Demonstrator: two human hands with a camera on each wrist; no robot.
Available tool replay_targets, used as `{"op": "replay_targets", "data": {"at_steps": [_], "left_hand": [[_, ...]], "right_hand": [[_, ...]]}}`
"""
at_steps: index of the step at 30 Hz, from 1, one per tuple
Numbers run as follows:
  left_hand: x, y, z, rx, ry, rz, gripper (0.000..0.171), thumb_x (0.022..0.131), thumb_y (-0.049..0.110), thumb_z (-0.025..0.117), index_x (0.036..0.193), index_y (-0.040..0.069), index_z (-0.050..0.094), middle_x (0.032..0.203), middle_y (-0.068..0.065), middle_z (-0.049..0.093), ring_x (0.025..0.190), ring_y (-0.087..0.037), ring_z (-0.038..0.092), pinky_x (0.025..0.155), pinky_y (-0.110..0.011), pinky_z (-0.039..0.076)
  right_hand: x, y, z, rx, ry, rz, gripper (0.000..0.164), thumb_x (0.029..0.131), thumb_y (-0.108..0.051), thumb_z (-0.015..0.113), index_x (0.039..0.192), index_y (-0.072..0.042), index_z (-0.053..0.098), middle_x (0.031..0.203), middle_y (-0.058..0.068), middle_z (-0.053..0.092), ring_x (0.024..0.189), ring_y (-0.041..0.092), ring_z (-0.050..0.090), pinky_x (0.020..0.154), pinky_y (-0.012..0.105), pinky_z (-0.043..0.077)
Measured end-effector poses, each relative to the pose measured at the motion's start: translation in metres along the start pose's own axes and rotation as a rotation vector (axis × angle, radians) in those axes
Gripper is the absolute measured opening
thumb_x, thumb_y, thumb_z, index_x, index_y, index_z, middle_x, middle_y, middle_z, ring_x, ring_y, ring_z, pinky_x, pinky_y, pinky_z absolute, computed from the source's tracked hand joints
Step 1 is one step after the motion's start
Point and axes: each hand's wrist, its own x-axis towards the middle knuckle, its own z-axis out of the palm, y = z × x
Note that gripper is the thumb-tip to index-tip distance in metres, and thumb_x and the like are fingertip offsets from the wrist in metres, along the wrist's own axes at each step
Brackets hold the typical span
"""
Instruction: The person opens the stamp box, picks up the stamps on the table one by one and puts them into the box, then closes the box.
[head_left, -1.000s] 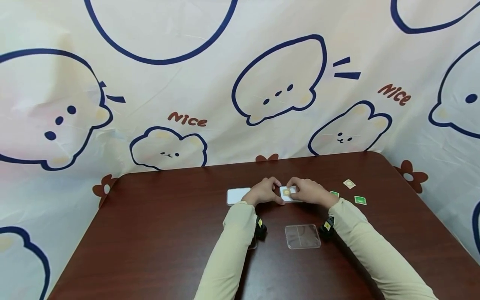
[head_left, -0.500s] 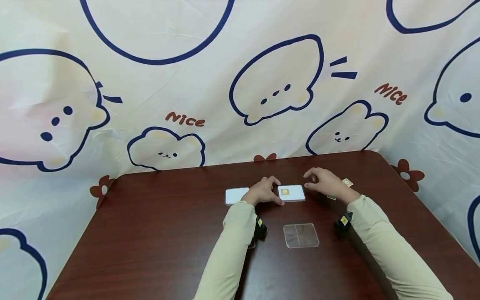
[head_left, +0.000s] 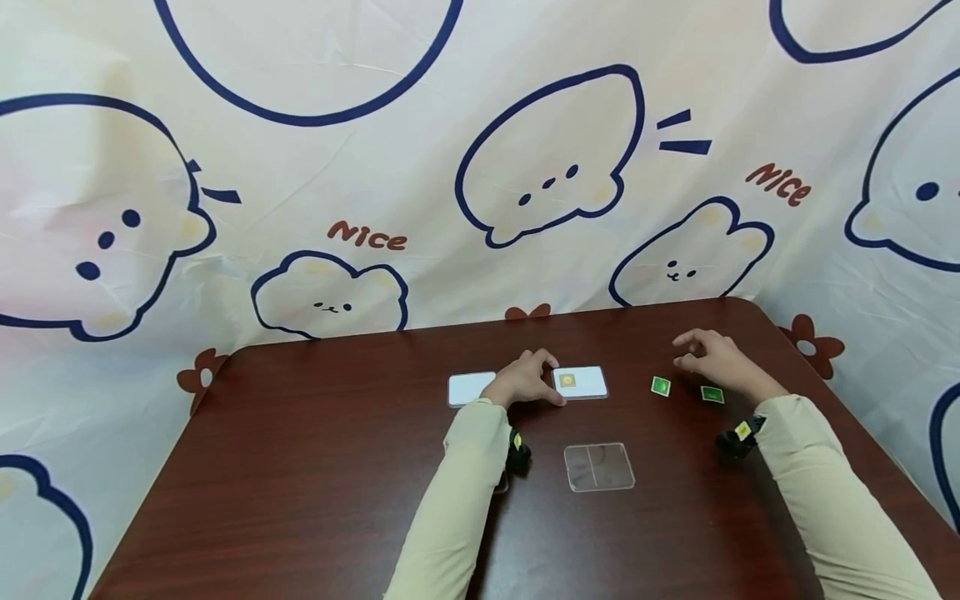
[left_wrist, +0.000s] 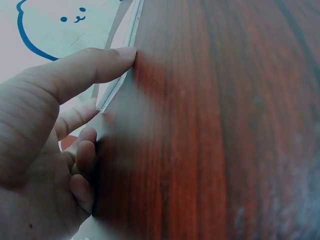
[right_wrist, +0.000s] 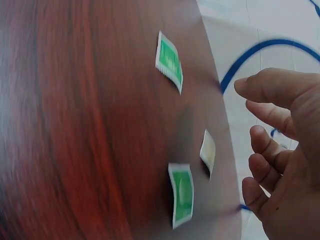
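In the head view my left hand [head_left: 521,379] grips the left end of a flat white rectangular case [head_left: 588,382], thumb at the near edge and forefinger at the far one. A small yellowish stamp-like square [head_left: 567,380] lies on that case, left of its middle. My right hand [head_left: 712,360] holds nothing, its fingers loosely bent above the table at the right. Two green stamps [head_left: 661,386] with white borders lie near it. The right wrist view shows a cream stamp [right_wrist: 208,154] between the green ones; the head view hides it.
Another white case [head_left: 471,389] lies left of my left hand, partly covered by it. A clear plastic lid [head_left: 599,467] with a dividing line lies nearer on the brown table [head_left: 315,467]. Part of a clear piece [head_left: 501,482] shows beside the left forearm. A printed cloth backs the table.
My right hand has left the yellowish square on the white case and moved right, over to the loose stamps. My left hand has kept its grip on the case.
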Motion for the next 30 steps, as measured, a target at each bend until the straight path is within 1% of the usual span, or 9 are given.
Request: {"op": "replay_targets", "data": {"at_steps": [3, 7, 10, 12, 16, 18, 20, 25, 30], "left_hand": [[0.000, -0.001, 0.000, -0.004, 0.000, -0.005, 0.058, 0.078, 0.036, 0.080, 0.126, 0.022, 0.049, 0.125, -0.005, 0.046, 0.099, -0.018, 0.052, 0.086, -0.033, 0.044], [0.001, -0.002, 0.000, -0.004, 0.008, -0.009, 0.058, 0.078, 0.036, 0.080, 0.125, 0.022, 0.050, 0.122, -0.004, 0.047, 0.098, -0.017, 0.052, 0.086, -0.032, 0.044], [0.000, -0.001, -0.001, -0.005, 0.016, -0.006, 0.057, 0.078, 0.036, 0.080, 0.125, 0.023, 0.050, 0.119, -0.003, 0.048, 0.097, -0.016, 0.051, 0.084, -0.031, 0.043], [-0.001, 0.000, -0.001, -0.015, 0.017, -0.005, 0.057, 0.078, 0.036, 0.080, 0.125, 0.022, 0.051, 0.117, -0.002, 0.048, 0.097, -0.016, 0.050, 0.083, -0.031, 0.043], [-0.004, 0.001, -0.001, -0.048, 0.007, 0.000, 0.057, 0.078, 0.034, 0.081, 0.125, 0.021, 0.051, 0.118, -0.003, 0.048, 0.097, -0.017, 0.050, 0.083, -0.032, 0.044], [-0.005, 0.000, -0.002, -0.059, 0.005, 0.004, 0.057, 0.078, 0.033, 0.081, 0.125, 0.021, 0.051, 0.119, -0.003, 0.048, 0.099, -0.017, 0.050, 0.084, -0.032, 0.044], [-0.006, 0.000, -0.003, -0.061, 0.008, 0.006, 0.057, 0.078, 0.033, 0.081, 0.125, 0.021, 0.051, 0.118, -0.003, 0.048, 0.099, -0.017, 0.050, 0.084, -0.032, 0.044], [-0.006, -0.001, -0.004, -0.069, 0.017, -0.001, 0.056, 0.077, 0.033, 0.081, 0.124, 0.022, 0.052, 0.116, -0.002, 0.048, 0.099, -0.017, 0.049, 0.083, -0.032, 0.043], [-0.005, -0.001, -0.001, -0.048, 0.016, -0.007, 0.056, 0.077, 0.034, 0.081, 0.124, 0.024, 0.052, 0.111, 0.000, 0.048, 0.095, -0.017, 0.049, 0.081, -0.031, 0.042]], "right_hand": [[-0.002, 0.009, -0.001, 0.012, 0.007, 0.020, 0.046, 0.095, -0.023, 0.058, 0.130, 0.006, 0.049, 0.112, 0.023, 0.052, 0.097, 0.031, 0.051, 0.079, 0.037, 0.045], [-0.003, 0.016, -0.002, 0.010, 0.010, 0.028, 0.046, 0.095, -0.022, 0.057, 0.130, 0.007, 0.047, 0.117, 0.028, 0.050, 0.102, 0.036, 0.049, 0.084, 0.048, 0.045], [-0.004, 0.021, -0.004, 0.002, 0.006, 0.016, 0.043, 0.094, -0.016, 0.056, 0.130, 0.006, 0.048, 0.119, 0.031, 0.047, 0.104, 0.040, 0.045, 0.084, 0.053, 0.042], [-0.003, 0.025, -0.005, 0.007, -0.002, -0.009, 0.041, 0.093, -0.010, 0.055, 0.129, 0.008, 0.048, 0.116, 0.031, 0.048, 0.100, 0.038, 0.046, 0.080, 0.050, 0.042], [-0.001, 0.036, -0.004, 0.030, -0.027, -0.049, 0.037, 0.092, -0.004, 0.054, 0.127, 0.009, 0.050, 0.105, 0.024, 0.055, 0.089, 0.026, 0.050, 0.073, 0.034, 0.043], [0.001, 0.040, -0.003, 0.042, -0.032, -0.054, 0.036, 0.092, -0.003, 0.054, 0.126, 0.010, 0.051, 0.102, 0.021, 0.057, 0.086, 0.021, 0.050, 0.071, 0.030, 0.042], [0.003, 0.042, -0.002, 0.054, -0.032, -0.046, 0.036, 0.093, -0.004, 0.054, 0.127, 0.009, 0.052, 0.102, 0.020, 0.057, 0.086, 0.021, 0.050, 0.071, 0.029, 0.042], [0.006, 0.046, -0.003, 0.068, -0.052, -0.021, 0.040, 0.095, -0.009, 0.054, 0.132, 0.006, 0.051, 0.105, 0.021, 0.056, 0.091, 0.026, 0.050, 0.072, 0.032, 0.042], [0.008, 0.052, -0.003, 0.034, -0.078, -0.056, 0.042, 0.096, -0.013, 0.056, 0.133, 0.006, 0.052, 0.102, 0.018, 0.060, 0.089, 0.021, 0.051, 0.071, 0.030, 0.042]]}}
